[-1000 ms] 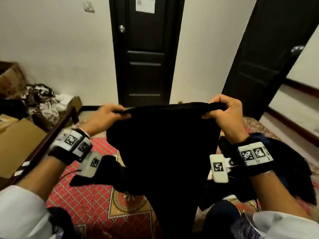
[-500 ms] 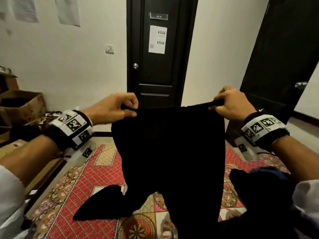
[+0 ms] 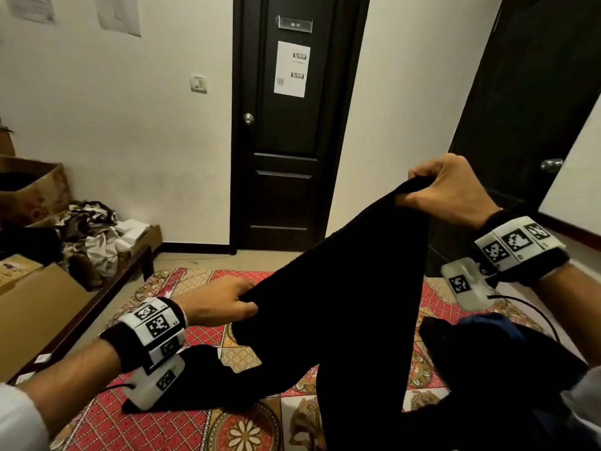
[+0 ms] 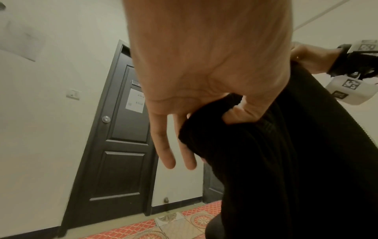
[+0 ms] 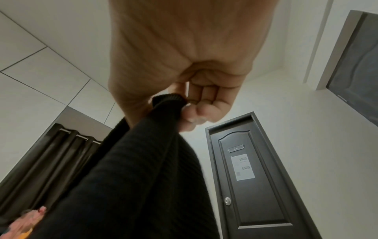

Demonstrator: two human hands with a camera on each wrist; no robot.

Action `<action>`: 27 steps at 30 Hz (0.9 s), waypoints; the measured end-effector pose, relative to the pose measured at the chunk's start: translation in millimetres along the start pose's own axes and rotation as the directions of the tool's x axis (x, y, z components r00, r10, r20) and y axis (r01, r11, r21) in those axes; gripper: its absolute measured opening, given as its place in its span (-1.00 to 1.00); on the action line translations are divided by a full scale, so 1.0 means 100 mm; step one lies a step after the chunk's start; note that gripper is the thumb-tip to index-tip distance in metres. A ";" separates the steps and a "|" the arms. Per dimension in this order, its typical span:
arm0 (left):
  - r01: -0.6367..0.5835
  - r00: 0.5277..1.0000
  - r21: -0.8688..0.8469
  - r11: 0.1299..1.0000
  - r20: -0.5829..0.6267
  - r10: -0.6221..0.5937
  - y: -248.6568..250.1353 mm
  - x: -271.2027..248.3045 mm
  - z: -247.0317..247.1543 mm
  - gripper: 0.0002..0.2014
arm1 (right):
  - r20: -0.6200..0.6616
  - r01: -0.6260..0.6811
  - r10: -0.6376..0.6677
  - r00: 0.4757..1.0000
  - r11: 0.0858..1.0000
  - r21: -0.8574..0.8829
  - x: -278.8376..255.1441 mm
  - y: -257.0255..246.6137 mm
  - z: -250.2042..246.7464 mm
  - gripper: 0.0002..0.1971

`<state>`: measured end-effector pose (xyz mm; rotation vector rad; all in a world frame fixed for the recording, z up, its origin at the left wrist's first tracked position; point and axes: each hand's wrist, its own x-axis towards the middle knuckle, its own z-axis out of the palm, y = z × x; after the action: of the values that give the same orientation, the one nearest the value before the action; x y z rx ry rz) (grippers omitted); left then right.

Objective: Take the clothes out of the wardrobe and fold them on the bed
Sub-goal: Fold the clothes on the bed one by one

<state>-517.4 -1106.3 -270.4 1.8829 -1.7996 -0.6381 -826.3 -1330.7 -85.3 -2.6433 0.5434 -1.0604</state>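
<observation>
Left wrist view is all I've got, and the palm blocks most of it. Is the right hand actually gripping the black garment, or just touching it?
Observer: Gripping. The right wrist view shows the right hand with its fingers curled round a bunched corner of the black garment.
Operator: What's underneath the garment?
Observer: The head view shows its lower end trailing onto a red patterned bedspread.
Operator: Are both hands level?
Observer: No. In the head view the left hand grips the edge well below the right.
</observation>
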 end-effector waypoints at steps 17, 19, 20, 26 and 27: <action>0.586 0.582 0.434 0.684 -0.813 0.016 -0.16 -0.61 -2.68 -0.47 | 0.392 0.002 0.108 0.913 0.963 -0.271 1.52 -0.40 0.80 -0.46; 0.638 0.461 0.311 0.704 -0.887 -0.027 -0.15 -0.69 -3.11 -0.46 | 0.232 0.077 0.017 0.973 0.918 -0.390 2.09 -0.75 0.95 -0.50; 0.641 0.382 0.234 0.731 -0.923 -0.040 -0.09 -0.78 -3.37 -0.48 | 0.137 0.077 -0.018 0.990 0.897 -0.436 2.40 -1.00 0.97 -0.58; 0.358 -0.124 0.015 0.934 -0.990 0.063 0.58 -1.42 -4.45 -0.51 | -0.339 0.005 -0.140 0.930 0.929 -0.370 3.56 -2.16 0.79 -0.74; 0.281 -0.174 0.020 0.960 -0.982 0.072 0.71 -1.51 -4.53 -0.64 | -0.375 0.024 -0.163 0.913 0.937 -0.349 3.62 -2.28 0.74 -0.74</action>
<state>-300.9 -954.2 133.3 1.6350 -0.4977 1.0233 -475.6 -1272.5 164.4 -2.7658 0.7423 -1.6979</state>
